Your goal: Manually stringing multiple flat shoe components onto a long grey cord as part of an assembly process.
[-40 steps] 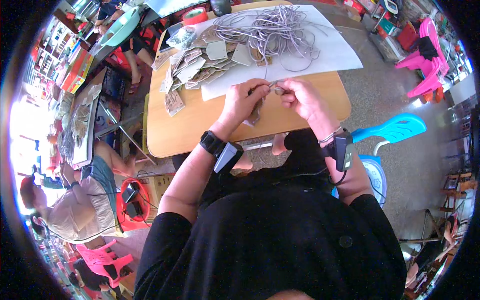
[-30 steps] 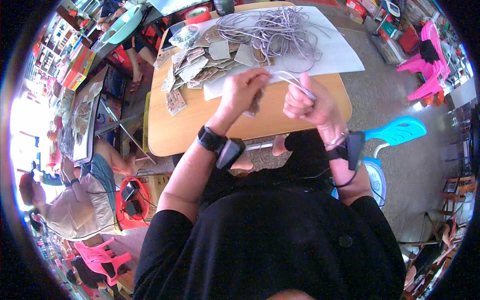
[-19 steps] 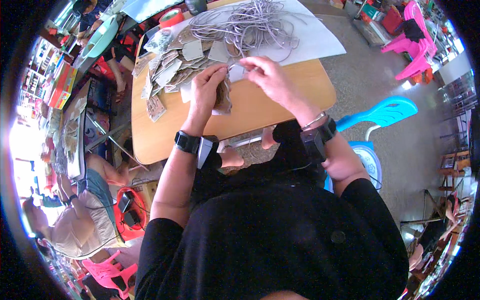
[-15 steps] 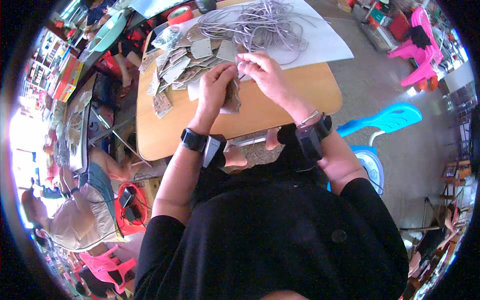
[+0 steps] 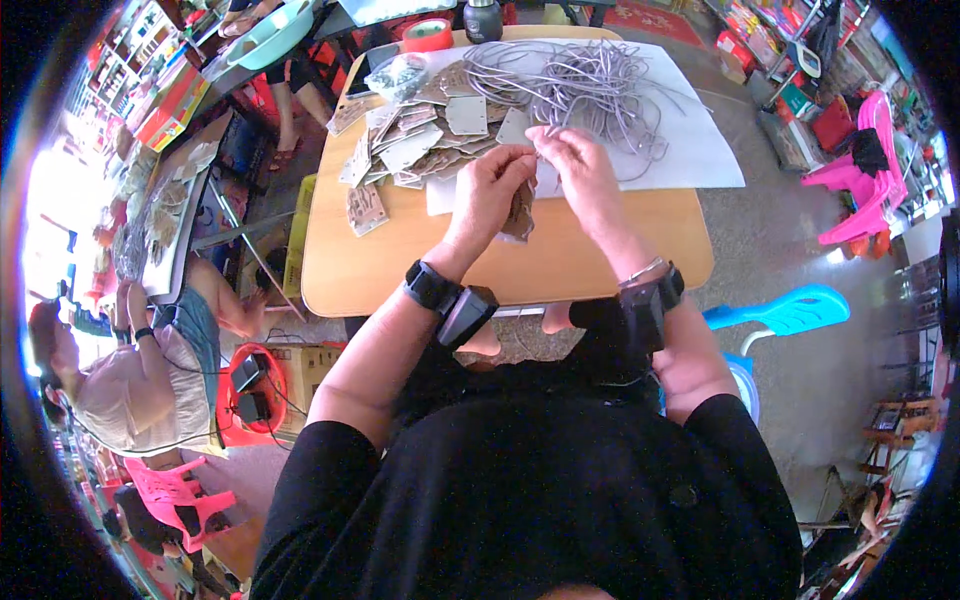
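Observation:
My left hand is closed on a flat brown piece, whose lower end hangs out below the fingers. Close beside it, my right hand is pinched together at the fingertips; what lies between them is too small to make out. Both hands are above the near edge of a white sheet. Just beyond them is a heap of flat grey-brown pieces, some with small holes. A tangle of thin grey cords covers the sheet beyond my right hand. One loose piece lies apart, nearer me.
On the wooden table stand a red tape roll, a clear plastic bag and a dark bottle. A blue chair is at right. Another person sits at left beside a red plastic stool.
The view has shifted, so the table appears farther right and lower. My left hand keeps the brown piece; my right hand's fingers have drawn together into a tighter pinch.

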Demonstrator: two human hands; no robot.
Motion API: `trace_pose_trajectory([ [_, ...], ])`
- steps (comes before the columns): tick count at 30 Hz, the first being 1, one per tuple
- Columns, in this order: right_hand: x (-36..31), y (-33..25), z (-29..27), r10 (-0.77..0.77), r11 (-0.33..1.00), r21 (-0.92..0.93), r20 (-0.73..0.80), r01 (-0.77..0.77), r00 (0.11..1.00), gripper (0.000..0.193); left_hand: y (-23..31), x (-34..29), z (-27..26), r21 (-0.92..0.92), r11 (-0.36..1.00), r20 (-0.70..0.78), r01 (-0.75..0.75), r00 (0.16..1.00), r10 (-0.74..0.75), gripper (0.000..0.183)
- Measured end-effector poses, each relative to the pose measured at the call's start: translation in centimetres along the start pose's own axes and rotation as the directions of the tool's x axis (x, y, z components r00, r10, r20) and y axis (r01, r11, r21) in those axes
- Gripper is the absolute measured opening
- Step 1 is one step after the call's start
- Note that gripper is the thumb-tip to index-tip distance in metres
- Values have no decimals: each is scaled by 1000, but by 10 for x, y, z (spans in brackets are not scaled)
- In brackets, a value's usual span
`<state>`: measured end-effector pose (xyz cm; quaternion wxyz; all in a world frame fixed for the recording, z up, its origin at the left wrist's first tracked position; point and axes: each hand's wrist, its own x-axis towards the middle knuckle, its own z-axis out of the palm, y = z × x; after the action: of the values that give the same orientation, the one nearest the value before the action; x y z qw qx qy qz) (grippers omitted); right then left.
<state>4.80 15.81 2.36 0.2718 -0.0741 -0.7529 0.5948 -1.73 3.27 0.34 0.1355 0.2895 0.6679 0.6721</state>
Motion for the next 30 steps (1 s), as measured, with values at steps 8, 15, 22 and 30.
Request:
trace_pose_trajectory([
  [8, 43, 38, 0, 246, 834, 465, 169, -297, 954, 19, -20, 21, -6, -293, 920, 205, 261, 957, -206, 21],
  [15, 46, 50, 12, 376, 740, 563, 107, -368, 920, 18, -19, 15, -5, -43, 985, 221, 169, 963, -155, 28],
  [22, 47, 39, 7, 323, 707, 630, 118, -323, 939, 17, -19, 13, 1, -315, 844, 314, 434, 887, -339, 28],
  [30, 46, 42, 8, 263, 764, 573, 147, -298, 954, 20, -17, 11, -5, -545, 676, 424, 496, 858, -289, 27],
])
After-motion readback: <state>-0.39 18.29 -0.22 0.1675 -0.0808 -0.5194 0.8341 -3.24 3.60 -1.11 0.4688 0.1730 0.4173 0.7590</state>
